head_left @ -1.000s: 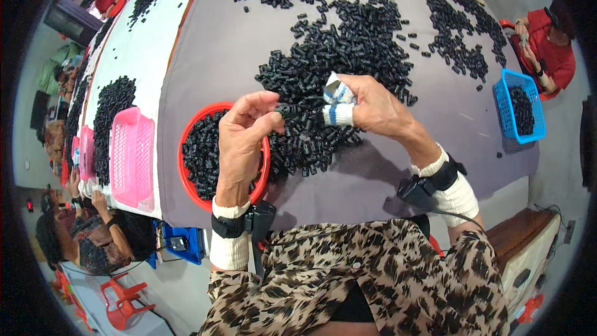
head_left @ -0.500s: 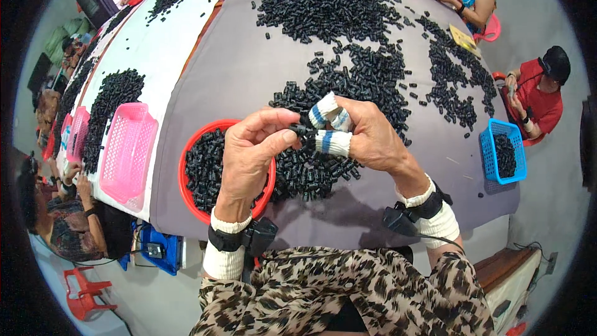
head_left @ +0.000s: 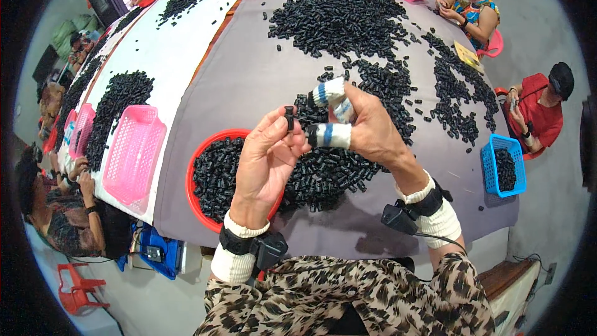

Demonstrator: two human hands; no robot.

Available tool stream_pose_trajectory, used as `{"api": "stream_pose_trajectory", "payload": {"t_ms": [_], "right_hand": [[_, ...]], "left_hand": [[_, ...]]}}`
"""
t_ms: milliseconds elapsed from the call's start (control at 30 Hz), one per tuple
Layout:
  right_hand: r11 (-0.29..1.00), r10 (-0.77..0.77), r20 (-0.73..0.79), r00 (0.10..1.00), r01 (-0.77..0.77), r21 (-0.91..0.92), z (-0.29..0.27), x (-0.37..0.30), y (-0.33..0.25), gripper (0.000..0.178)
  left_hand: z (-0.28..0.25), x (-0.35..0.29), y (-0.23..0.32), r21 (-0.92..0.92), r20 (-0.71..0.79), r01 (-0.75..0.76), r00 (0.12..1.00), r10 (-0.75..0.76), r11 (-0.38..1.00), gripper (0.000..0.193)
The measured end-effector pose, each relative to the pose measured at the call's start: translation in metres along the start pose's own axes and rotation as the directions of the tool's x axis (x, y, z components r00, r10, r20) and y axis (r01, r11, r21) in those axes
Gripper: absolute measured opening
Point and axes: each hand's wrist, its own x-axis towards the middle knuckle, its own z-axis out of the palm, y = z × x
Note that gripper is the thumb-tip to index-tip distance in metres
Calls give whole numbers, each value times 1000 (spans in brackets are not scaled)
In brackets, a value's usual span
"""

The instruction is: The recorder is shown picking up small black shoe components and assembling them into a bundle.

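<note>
Evidently, the left hand (head_left: 267, 158) pinches one small black cylinder (head_left: 289, 118) upright between thumb and fingers, at the hand's own 1 o'clock. Near 3 o'clock from it, the right hand (head_left: 376, 126) stands with thumb and forefinger parted, both wearing white, blue-striped finger covers (head_left: 334, 135). A heap of black pieces (head_left: 329, 180) lies on the grey surface (head_left: 227, 81) beneath them. The red basin (head_left: 191, 177), full of similar pieces, sits at the left hand's 8 o'clock; a pink basket (head_left: 132, 158) stands at 9 o'clock.
</note>
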Motion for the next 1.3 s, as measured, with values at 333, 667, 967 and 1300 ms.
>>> {"api": "stream_pose_trajectory", "payload": {"t_ms": [333,667,967,1300], "right_hand": [[988,-112,-32,993,108,-109,6,1,3,27],[981,-167,-44,985,161,-112,1,-1,21,26],[972,-187,-30,982,180,-153,-3,-5,28,28],[990,-104,-5,995,103,-101,-9,-7,27,31]], "left_hand": [[6,6,-14,-40,-106,45,993,-50,998,20],[10,9,-22,84,-128,87,989,-76,993,18],[7,14,-24,186,-63,72,996,-61,980,21],[8,16,-31,40,-88,125,989,-121,991,22]]}}
